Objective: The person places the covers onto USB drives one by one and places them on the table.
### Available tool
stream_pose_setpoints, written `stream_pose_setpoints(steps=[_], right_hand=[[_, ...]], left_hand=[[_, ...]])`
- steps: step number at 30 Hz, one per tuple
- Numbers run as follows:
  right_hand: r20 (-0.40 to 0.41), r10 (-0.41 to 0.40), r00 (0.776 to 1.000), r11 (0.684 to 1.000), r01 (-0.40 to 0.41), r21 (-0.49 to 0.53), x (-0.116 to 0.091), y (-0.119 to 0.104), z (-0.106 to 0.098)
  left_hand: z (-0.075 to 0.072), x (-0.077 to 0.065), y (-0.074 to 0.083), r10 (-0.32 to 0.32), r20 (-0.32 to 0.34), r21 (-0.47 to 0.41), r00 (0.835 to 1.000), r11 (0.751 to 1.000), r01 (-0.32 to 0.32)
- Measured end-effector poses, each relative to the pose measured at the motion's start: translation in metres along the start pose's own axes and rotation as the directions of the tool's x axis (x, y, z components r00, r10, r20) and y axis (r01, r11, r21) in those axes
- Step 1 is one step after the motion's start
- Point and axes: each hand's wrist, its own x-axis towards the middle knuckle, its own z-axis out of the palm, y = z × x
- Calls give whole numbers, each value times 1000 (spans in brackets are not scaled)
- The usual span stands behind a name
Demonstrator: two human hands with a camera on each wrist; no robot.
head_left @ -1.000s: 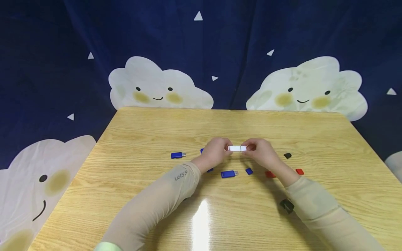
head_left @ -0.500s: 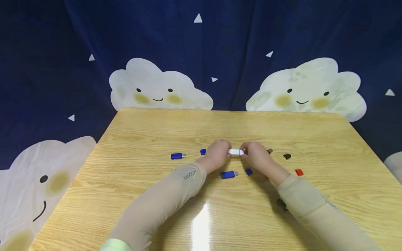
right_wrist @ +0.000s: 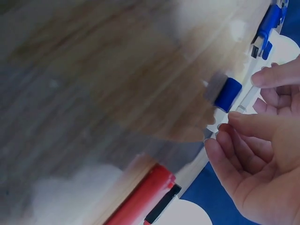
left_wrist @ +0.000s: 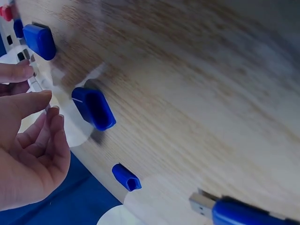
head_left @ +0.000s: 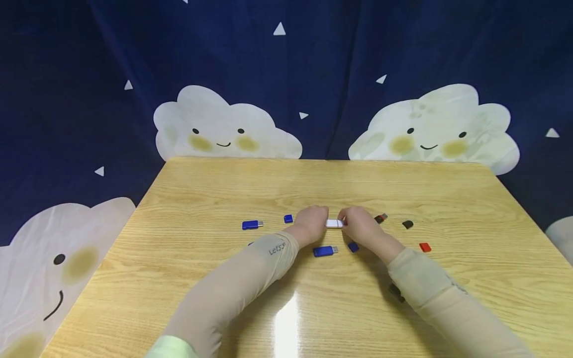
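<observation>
1. Hands, the left hand [head_left: 312,223] and the right hand [head_left: 359,226], both pinch the white stick [head_left: 334,223], one at each end.
2. Compared with one second ago, hands and stick have come lower in the head view; whether the stick touches the table [head_left: 286,184] now, I cannot tell.
3. Small blue cap [head_left: 288,219], partly covered before by the left hand, now shows whole.
4. Black-and-red stick [head_left: 381,218] now appears beside the right hand, but its near part is hidden behind it.
5. Red piece, which showed by the right wrist one second ago, is now out of sight.
6. Black thing [head_left: 396,292] is more covered by the right sleeve [head_left: 456,308] than before.
7. Both ends of the white stick are hidden in the fingers; a thin grey line crosses it near the right hand.
8. In the right wrist view, a red thing [right_wrist: 140,194] is cut off by the lower edge.
</observation>
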Motion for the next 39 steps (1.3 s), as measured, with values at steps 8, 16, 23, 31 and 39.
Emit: stream_pose_setpoints(steps=[8, 16, 23, 31, 39], right_hand=[[-18, -4, 1000, 999, 3, -36, 3, 0, 1], [-4, 18, 1000, 999, -18, -48, 7, 1, 0], [29, 65, 997, 998, -65, -16, 7, 0, 1], [31, 66, 997, 998, -66, 2, 5, 4, -1], [24, 89, 996, 996, -90, 29, -3, 12, -7]], left_hand=[[1, 1, -2, -3, 36, -34, 999, 999, 5], [3, 6, -4, 4, 30, -17, 1000, 1000, -3], [6, 4, -7, 7, 18, -66, 1000, 998, -6], [-9, -9, -12, 39, 83, -154, 996, 988, -25], [-13, -25, -7, 96, 281, -150, 955, 987, -56]])
